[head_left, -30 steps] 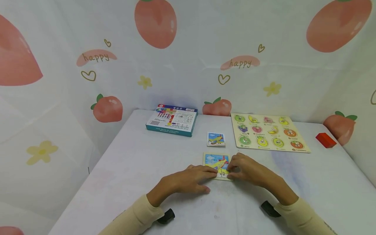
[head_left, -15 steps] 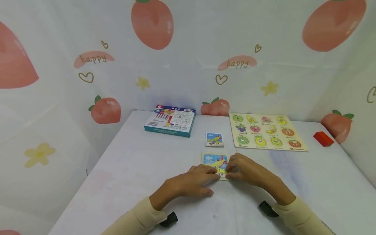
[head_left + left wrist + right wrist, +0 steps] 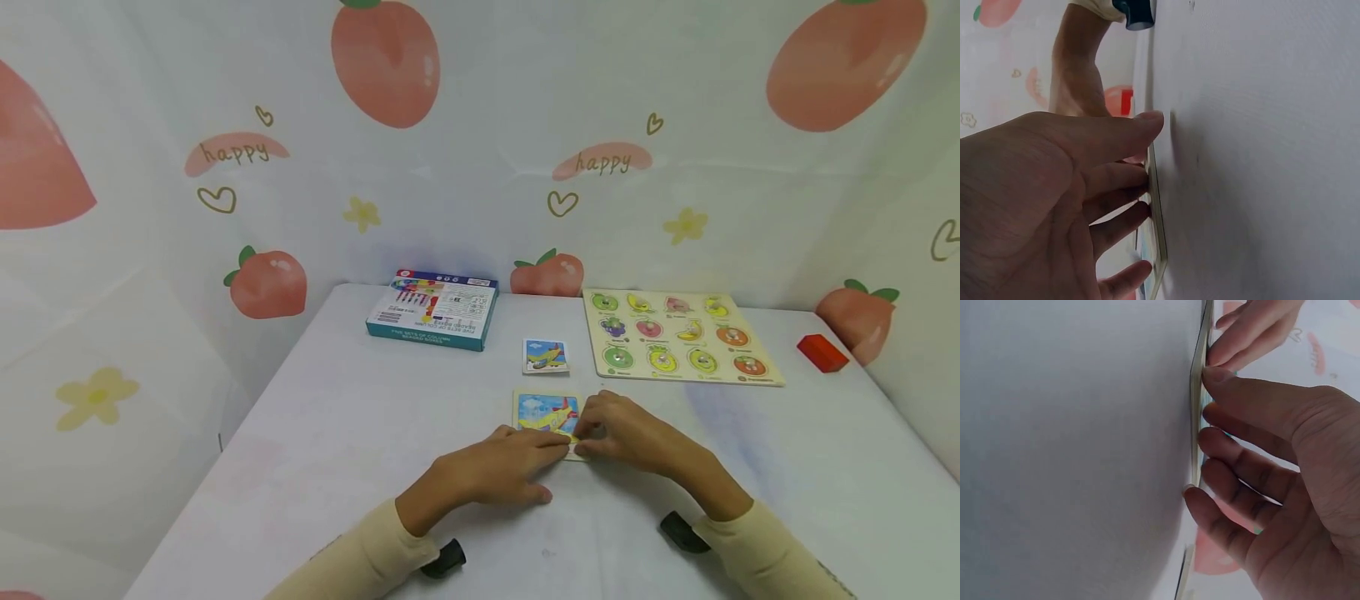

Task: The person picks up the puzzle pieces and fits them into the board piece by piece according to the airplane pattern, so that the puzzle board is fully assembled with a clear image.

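Note:
A small jigsaw puzzle (image 3: 542, 407) with a yellow airplane on blue sky lies flat on the white table. My left hand (image 3: 506, 467) reaches over its near part, extended fingers resting on the picture, thumb held off to the near side. At the puzzle's right side, my right hand (image 3: 630, 432) touches the surface with bent fingers and thumb tip, which stay apart. From the right wrist, the puzzle's pale edge (image 3: 1196, 425) shows beside those fingertips. Both hands cover the lower right of the picture. Just beyond the puzzle lies a picture card (image 3: 545, 356) with a similar airplane.
A flat box (image 3: 433, 310) with a teal side stands at the back left. Back right lies a fruit peg board (image 3: 678, 337), with a red block (image 3: 822, 353) beyond its right end. A printed fabric backdrop (image 3: 465, 167) rises behind the table (image 3: 337, 433).
My left hand has slid right across the puzzle, toward the right hand, and covers more of its lower part. The right hand keeps its place. The head view has shifted slightly.

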`<state>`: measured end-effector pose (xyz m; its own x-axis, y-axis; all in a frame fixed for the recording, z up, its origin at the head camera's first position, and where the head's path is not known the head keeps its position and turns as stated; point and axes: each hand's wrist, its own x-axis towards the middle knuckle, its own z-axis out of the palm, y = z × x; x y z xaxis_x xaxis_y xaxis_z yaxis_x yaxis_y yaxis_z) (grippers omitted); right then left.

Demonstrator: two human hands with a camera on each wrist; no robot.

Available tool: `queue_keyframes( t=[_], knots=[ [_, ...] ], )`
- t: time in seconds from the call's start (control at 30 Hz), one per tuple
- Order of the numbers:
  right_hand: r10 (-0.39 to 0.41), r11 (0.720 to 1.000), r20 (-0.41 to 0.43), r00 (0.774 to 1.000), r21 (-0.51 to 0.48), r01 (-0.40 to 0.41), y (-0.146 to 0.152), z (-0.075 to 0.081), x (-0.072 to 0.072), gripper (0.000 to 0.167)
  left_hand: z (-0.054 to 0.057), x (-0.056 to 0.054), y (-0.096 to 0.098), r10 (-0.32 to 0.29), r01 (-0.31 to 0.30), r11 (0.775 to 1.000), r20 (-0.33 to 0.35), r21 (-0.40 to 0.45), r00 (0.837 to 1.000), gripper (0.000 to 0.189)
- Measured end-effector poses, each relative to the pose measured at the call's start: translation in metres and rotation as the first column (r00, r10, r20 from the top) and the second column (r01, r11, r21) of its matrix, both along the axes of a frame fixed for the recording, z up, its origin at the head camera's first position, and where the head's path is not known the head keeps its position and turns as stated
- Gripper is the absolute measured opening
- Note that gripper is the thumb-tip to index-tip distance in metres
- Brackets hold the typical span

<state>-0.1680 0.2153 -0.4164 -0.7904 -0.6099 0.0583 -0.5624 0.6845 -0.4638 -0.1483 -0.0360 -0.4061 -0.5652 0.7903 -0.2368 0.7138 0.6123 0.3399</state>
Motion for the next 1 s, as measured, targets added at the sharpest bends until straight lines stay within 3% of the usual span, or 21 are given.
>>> queue_keyframes(
  t=[0.27, 0.43, 0.67, 0.83, 1.0],
  knots=[
    [-0.044, 0.999, 0.067, 0.997, 0.024, 0.042, 0.006, -0.001, -0.003, 0.035, -0.001, -0.003, -0.001, -0.047, 0.046, 0.999, -0.020, -0.022, 0.999, 0.068],
    [-0.045, 0.998, 0.045, 0.998, 0.036, 0.043, 0.006, -0.001, -0.004, 0.036, 0.001, -0.003, -0.002, -0.058, 0.055, 0.997, -0.049, -0.060, 0.997, 0.067],
    [-0.059, 0.997, 0.050, 0.997, 0.053, 0.056, 0.003, -0.001, -0.004, 0.036, 0.003, -0.001, -0.003, -0.037, 0.036, 0.996, -0.010, -0.077, 0.999, 0.073],
    [-0.070, 0.995, 0.046, 0.996, 0.077, 0.067, 0.003, 0.000, 0.000, 0.038, 0.004, 0.004, -0.003, -0.032, 0.030, 0.997, -0.030, -0.064, 0.999, 0.074],
    [-0.086, 0.991, -0.029, 0.996, 0.102, 0.089, 0.015, 0.002, 0.006, 0.038, 0.004, 0.003, -0.006, 0.026, -0.027, 0.999, -0.045, -0.027, 0.999, 0.076]
  ],
)
